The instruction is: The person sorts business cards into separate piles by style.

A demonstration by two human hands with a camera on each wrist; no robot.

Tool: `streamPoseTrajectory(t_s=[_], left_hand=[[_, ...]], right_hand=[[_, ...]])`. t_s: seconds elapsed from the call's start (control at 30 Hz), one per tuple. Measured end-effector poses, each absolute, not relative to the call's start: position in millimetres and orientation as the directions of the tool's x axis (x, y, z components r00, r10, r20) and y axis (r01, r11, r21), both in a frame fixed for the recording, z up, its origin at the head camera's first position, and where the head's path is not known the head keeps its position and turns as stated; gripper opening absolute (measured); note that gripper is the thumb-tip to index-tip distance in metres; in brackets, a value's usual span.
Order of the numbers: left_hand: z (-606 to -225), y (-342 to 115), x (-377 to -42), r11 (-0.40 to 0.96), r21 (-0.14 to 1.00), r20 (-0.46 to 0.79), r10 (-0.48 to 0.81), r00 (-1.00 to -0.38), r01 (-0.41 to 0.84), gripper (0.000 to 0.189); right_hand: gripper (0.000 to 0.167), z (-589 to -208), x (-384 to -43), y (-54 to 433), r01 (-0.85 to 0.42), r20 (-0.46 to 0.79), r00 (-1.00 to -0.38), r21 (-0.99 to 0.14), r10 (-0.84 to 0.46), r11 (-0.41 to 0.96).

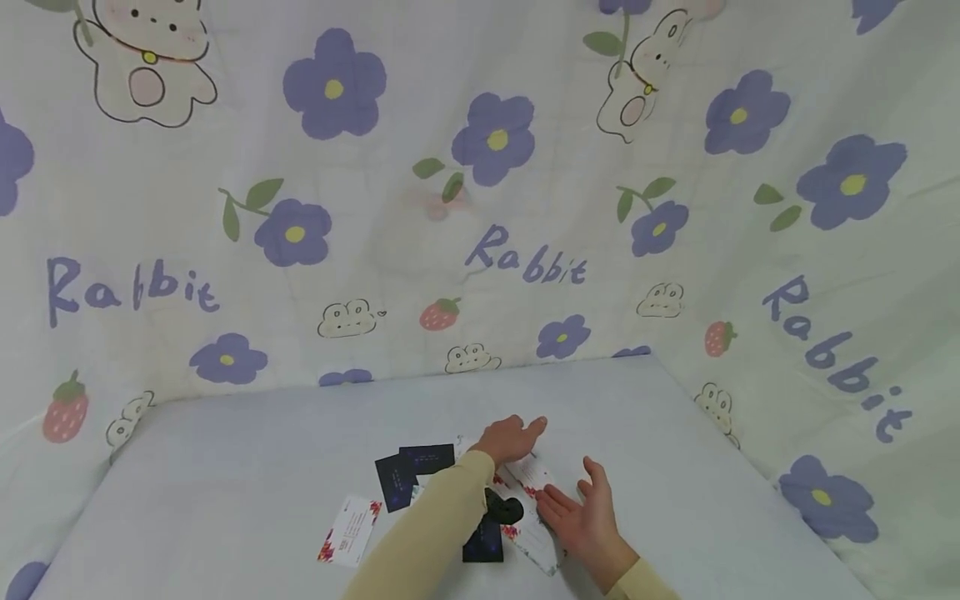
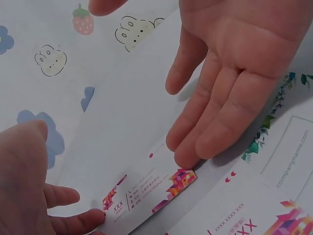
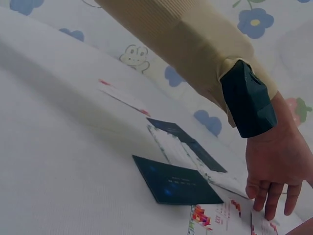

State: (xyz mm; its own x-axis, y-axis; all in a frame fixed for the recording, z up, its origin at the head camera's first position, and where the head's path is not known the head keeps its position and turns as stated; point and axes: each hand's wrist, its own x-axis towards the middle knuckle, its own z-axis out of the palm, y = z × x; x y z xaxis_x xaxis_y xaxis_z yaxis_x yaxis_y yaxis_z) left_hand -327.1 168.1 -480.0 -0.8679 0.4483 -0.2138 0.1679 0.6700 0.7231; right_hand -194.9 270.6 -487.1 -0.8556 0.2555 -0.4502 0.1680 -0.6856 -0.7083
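Observation:
A white card with pink-and-orange blocks (image 2: 146, 183) lies between my two hands. The fingertips of my left hand (image 1: 512, 437) are at its far end, with the thumb held out to the side. My right hand (image 1: 585, 521) is palm up, its extended fingertips right at the card's near corner and its thumb spread away. In the left wrist view, the left hand (image 2: 24, 181) comes in from the left and the right hand (image 2: 234, 83) from the upper right. The right wrist view shows the left hand's fingers (image 3: 274, 196) pointing down at the card.
A dark blue card (image 1: 483, 542) lies under the left forearm, partly hidden. Two more dark cards (image 1: 395, 482) overlap left of it, and a single white-and-red card (image 1: 349, 530) lies apart. A green-leafed white card (image 2: 293, 156) sits beside the hands. Patterned cloth walls (image 1: 405, 200) enclose the table.

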Motion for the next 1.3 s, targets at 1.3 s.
streamPoseTrajectory(t_s=[1.3], left_hand=[[-481, 152, -330, 0.579, 0.814, -0.229, 0.369, -0.901, 0.030, 0.070]], right_hand=[[0.096, -476, -207, 268, 0.221, -0.483, -0.831, -0.743, 0.277, -0.632]])
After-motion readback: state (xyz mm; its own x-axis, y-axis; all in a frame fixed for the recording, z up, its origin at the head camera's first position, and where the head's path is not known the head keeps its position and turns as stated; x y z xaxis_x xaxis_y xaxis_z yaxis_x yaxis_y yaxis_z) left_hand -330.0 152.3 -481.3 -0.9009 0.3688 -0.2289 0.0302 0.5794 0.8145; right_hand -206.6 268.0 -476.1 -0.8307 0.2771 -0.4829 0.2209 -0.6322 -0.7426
